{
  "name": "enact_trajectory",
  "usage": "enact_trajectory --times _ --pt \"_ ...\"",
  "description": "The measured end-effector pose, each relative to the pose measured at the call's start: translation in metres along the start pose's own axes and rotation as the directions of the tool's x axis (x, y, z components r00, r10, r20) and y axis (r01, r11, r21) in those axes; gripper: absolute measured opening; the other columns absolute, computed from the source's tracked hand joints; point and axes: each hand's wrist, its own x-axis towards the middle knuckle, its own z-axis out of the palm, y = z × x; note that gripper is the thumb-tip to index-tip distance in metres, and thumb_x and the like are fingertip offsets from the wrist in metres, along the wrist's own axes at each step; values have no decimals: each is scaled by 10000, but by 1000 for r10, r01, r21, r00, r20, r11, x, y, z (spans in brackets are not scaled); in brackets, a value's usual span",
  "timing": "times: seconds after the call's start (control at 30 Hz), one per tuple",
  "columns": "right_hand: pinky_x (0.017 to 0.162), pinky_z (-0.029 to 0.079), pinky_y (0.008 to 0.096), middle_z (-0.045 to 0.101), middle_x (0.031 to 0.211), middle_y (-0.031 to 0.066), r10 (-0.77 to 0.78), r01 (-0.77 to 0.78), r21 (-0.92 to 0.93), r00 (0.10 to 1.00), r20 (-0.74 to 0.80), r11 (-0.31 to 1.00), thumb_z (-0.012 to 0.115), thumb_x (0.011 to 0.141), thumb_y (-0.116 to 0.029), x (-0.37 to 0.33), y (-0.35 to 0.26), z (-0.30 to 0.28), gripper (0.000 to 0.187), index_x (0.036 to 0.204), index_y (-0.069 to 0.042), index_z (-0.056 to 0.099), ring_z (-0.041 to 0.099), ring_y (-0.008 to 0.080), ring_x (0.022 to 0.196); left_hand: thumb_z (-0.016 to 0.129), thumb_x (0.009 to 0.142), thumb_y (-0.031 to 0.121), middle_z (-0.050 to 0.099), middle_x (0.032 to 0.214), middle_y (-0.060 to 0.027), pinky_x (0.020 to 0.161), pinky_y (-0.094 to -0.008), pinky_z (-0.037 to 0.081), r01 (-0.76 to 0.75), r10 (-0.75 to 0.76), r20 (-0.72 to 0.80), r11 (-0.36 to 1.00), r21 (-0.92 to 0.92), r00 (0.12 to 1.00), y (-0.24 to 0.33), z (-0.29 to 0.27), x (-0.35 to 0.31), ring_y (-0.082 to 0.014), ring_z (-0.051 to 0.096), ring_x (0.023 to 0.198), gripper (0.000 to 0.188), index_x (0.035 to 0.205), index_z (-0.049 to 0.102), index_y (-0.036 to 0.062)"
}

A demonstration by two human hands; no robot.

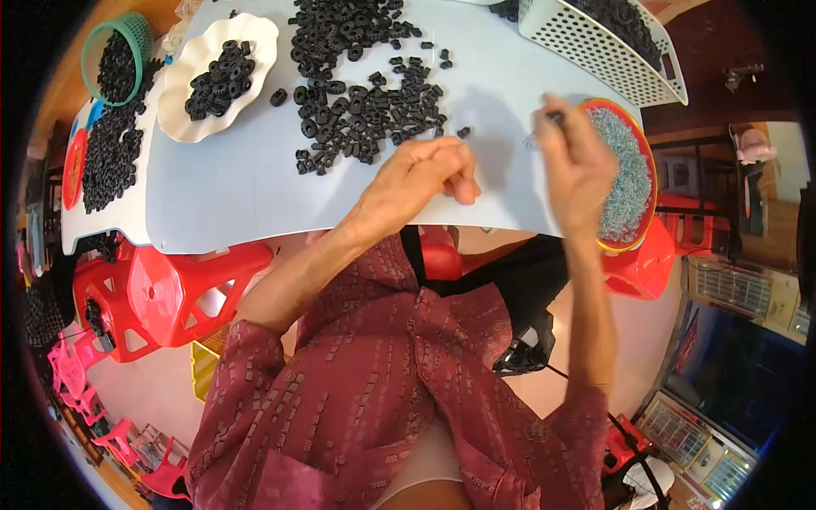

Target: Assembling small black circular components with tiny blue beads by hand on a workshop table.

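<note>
Black parts (365, 115): in the head view, small dark pieces are spread in a loose heap across the middle of the surface, with a few strays near the heap's right edge.
Surface (255, 195): pale blue-grey, its near edge seen bowed by the lens.
Left hand (421, 174): held at the near side of the heap, its fingers curled inward; whether anything is grasped by this grip cannot be told.
Right hand (580, 166): blurred, placed just left of the round basin; a dark piece (556, 117) is pinched in the grip, at the fingertips.
Round basin (653, 183): red with a yellow rim, filled with small clear bluish pieces (625, 170).
White basket (586, 59): perforated, set at the far right and loaded with dark pieces.
Scalloped dish (183, 93): cream-white, placed left of the heap, with a mound of black parts held in it.
Green basket (140, 38): tilted at the far left, with more black parts seen inside.
Side pile (112, 161): black parts are massed beside a red tray (75, 170).
Red stool (157, 293): seen below the surface, on the left.
</note>
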Motion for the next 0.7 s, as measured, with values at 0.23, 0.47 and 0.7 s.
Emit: enact_trajectory --times 0.23,0.47,0.7 --pt "657 459 216 690 829 54 -124 92 -215 983 -137 972 687 823 -255 152 55 -66 356 1064 4 655 604 74 735 464 950 186 639 837 -78 765 -285 495 -58 48 137 996 66 989 -7 14 1 -136 596 791 239 955 583 -21" --pt "806 471 366 647 937 149 -542 516 -442 837 78 733 680 791 -156 120 41 -19 253 1002 -20 643 618 288 895 478 932 137 638 915 -105 774 -280 487 -187 166 -151 972 -144 975 -10 0 -3 -144 586 819 197 1006 567 -22" --pt "637 492 390 578 855 156 -189 227 10 782 594 974 606 737 11 14 1 38 190 925 -11 604 604 333 722 455 941 111 634 878 -69 783 -265 472 -217 203 -169 973 -74 965 -10 -3 -11 -121 568 817 185 984 585 -14"
